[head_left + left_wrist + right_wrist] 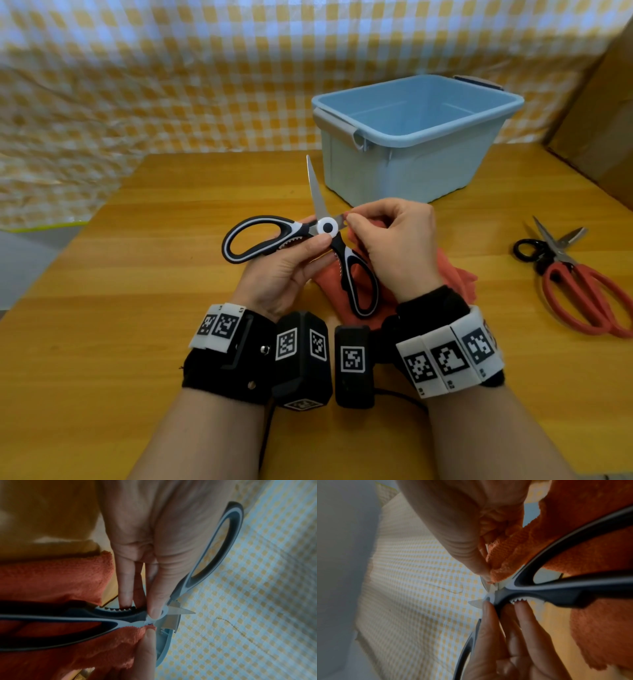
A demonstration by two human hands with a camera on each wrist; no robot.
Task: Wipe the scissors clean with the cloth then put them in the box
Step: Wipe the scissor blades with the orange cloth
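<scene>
Black-and-white kitchen scissors (327, 228) (109, 616) (539, 589) are held wide open above the table, one blade pointing up and away. My left hand (291, 263) (154, 555) grips them near the pivot, thumb on the white pivot disc. My right hand (394, 240) (453, 527) pinches the orange cloth (455, 274) (60, 577) (590, 540) around the other blade, which is mostly hidden. The light blue box (416, 137) stands open behind, with nothing in it.
Red-handled scissors (582, 294) lie over a smaller black-handled pair (529, 248) at the table's right side. A cardboard box (603, 113) stands at far right. A yellow-checked sheet (171, 75) hangs behind the wooden table (137, 308).
</scene>
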